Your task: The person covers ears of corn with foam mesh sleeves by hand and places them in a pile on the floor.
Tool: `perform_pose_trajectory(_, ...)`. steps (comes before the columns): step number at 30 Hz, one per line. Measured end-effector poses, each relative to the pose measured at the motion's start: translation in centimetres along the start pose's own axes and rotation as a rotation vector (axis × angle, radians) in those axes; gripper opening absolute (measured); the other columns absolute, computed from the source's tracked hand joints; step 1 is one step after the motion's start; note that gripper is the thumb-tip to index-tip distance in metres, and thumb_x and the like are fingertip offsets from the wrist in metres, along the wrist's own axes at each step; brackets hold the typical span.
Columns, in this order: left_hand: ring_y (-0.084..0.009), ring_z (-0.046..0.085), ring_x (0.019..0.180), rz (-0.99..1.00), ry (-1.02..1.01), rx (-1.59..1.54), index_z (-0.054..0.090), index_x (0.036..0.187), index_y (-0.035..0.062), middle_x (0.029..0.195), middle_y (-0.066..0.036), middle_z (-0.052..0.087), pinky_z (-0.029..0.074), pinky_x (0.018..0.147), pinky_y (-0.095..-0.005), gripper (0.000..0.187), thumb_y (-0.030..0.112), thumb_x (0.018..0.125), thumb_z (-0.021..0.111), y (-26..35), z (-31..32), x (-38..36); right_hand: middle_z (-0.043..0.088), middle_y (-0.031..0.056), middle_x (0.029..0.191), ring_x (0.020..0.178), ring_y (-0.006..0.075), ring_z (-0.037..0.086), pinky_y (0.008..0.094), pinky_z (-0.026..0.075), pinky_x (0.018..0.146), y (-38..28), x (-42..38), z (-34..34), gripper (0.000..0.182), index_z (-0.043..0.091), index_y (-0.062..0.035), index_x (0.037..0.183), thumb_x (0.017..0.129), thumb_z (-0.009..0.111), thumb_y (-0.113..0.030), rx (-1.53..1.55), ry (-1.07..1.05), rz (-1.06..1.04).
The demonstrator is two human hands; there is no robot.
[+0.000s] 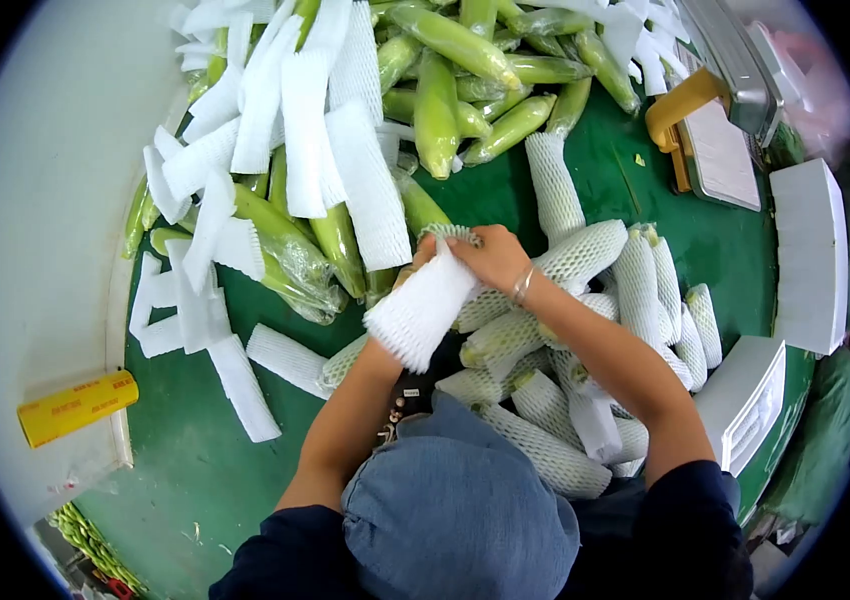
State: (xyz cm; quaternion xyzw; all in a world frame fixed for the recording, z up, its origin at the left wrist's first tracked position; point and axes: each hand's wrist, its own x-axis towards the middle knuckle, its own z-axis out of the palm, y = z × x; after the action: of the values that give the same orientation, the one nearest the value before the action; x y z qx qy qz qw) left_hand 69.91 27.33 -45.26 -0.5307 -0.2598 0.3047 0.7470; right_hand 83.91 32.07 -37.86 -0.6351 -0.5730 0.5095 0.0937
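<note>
A white foam net sleeve (423, 308) is between my two hands, its mouth up and its wide lower end hanging over my left wrist. My left hand (417, 256) is closed at the sleeve's left side, its fingers partly hidden by the foam. At the mouth, my right hand (493, 256) pinches the rim with bent fingers. A long green vegetable (419, 205) in clear film lies just beyond the mouth; I cannot tell whether it reaches inside. Close to my right forearm is a pile of sleeved vegetables (585, 252).
Many film-wrapped green vegetables (455, 45) are heaped at the back of the green table (185, 480). Loose flat foam sleeves (307, 130) lie over the left side. A yellow roll (78, 408) sits far left. White foam boxes (807, 255) and a scale-like device (720, 150) stand right.
</note>
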Motion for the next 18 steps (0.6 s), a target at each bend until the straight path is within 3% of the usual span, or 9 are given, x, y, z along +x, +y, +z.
perform_pose_trajectory(1,-0.0244,0.058,0.093,-0.004,0.113,0.522,0.056,0.105,0.0021,0.102,-0.014,0.061,0.047,0.084,-0.0348,0.034,0.032,0.09,0.055,0.0,0.3,0.0,0.061,0.0213,0.071,0.06,0.026,0.062,0.0364,0.049,0.059,-1.6,-2.1,-0.6,0.058,0.059,0.0122,0.092,0.077,0.064,-0.044,-0.105,0.114,-0.146)
perform_pose_trajectory(3,-0.0226,0.058,0.094,0.058,0.142,0.455,0.056,0.106,0.0028,0.103,-0.014,0.061,0.047,0.084,-0.0352,0.031,0.029,0.089,0.056,-3.3,0.3,-1.9,0.058,0.0225,0.062,0.056,0.0283,0.062,0.0392,0.049,0.058,-4.7,-5.2,-2.4,0.051,0.061,0.0108,0.08,0.078,0.062,-0.04,-0.218,0.212,-0.277)
perform_pose_trajectory(5,-0.0225,0.057,0.099,0.504,0.286,2.031,0.052,0.117,0.0039,0.107,-0.012,0.06,0.045,0.087,-0.0368,0.041,0.035,0.089,0.05,-4.9,-0.6,-3.6,0.053,0.0202,0.055,0.053,0.0249,0.059,0.0382,0.046,0.054,-7.3,-6.6,-4.1,0.044,0.061,0.0092,0.073,0.078,0.061,-0.034,-0.152,0.195,-0.261)
perform_pose_trajectory(9,-0.0207,0.058,0.092,1.048,0.193,3.768,0.056,0.108,0.0043,0.101,-0.01,0.061,0.046,0.08,-0.0289,0.041,0.028,0.075,0.063,-9.6,2.2,-1.3,0.052,0.0165,0.054,0.05,0.0227,0.056,0.0367,0.045,0.052,-2.5,0.2,-0.9,0.037,0.06,0.0097,0.075,0.078,0.059,-0.027,0.24,0.114,-0.13)
perform_pose_trajectory(13,-0.0261,0.062,0.071,0.845,0.79,3.081,0.065,0.089,0.0027,0.086,-0.014,0.066,0.049,0.065,-0.0356,0.023,0.023,0.082,0.055,-1.5,0.7,-1.2,0.062,0.0186,0.074,0.061,0.0262,0.059,0.0377,0.046,0.057,8.1,7.4,4.2,0.031,0.063,0.0075,0.083,0.078,0.06,-0.023,0.565,-0.01,0.075)
perform_pose_trajectory(14,-0.0303,0.062,0.068,0.468,1.289,3.528,0.065,0.082,0.0014,0.08,-0.017,0.065,0.048,0.062,-0.0378,0.027,0.026,0.083,0.054,-0.2,0.8,-0.6,0.063,0.0204,0.08,0.066,0.0285,0.061,0.0378,0.048,0.06,11.0,9.6,5.2,0.031,0.064,0.0068,0.085,0.078,0.061,-0.024,0.536,-0.081,0.113)
perform_pose_trajectory(15,-0.0332,0.062,0.069,1.043,1.209,2.942,0.064,0.077,0.0004,0.077,-0.02,0.064,0.048,0.061,-0.039,0.031,0.029,0.083,0.054,3.6,-1.3,-0.6,0.065,0.0224,0.089,0.074,0.0331,0.064,0.0374,0.05,0.065,6.9,7.1,3.8,0.033,0.065,0.0058,0.088,0.077,0.064,-0.025,-0.041,0.035,0.075)
perform_pose_trajectory(17,-0.039,0.059,0.07,1.337,1.157,2.199,0.061,0.073,-0.0021,0.072,-0.022,0.062,0.045,0.062,-0.041,0.039,0.036,0.081,0.054,1.5,-1.6,0.4,0.064,0.0243,0.093,0.085,0.0342,0.064,0.0381,0.05,0.071,5.3,6.6,2.9,0.042,0.065,0.0055,0.091,0.077,0.066,-0.034,-0.16,-0.115,0.157)
perform_pose_trajectory(18,-0.0362,0.06,0.069,1.242,1.2,2.624,0.061,0.073,-0.0011,0.072,-0.019,0.062,0.046,0.062,-0.0394,0.035,0.031,0.083,0.053,0.1,-0.9,0.1,0.064,0.0243,0.092,0.085,0.0337,0.064,0.0384,0.05,0.072,4.8,7.0,2.5,0.046,0.065,0.0062,0.09,0.078,0.066,-0.038,-0.114,-0.186,0.22)
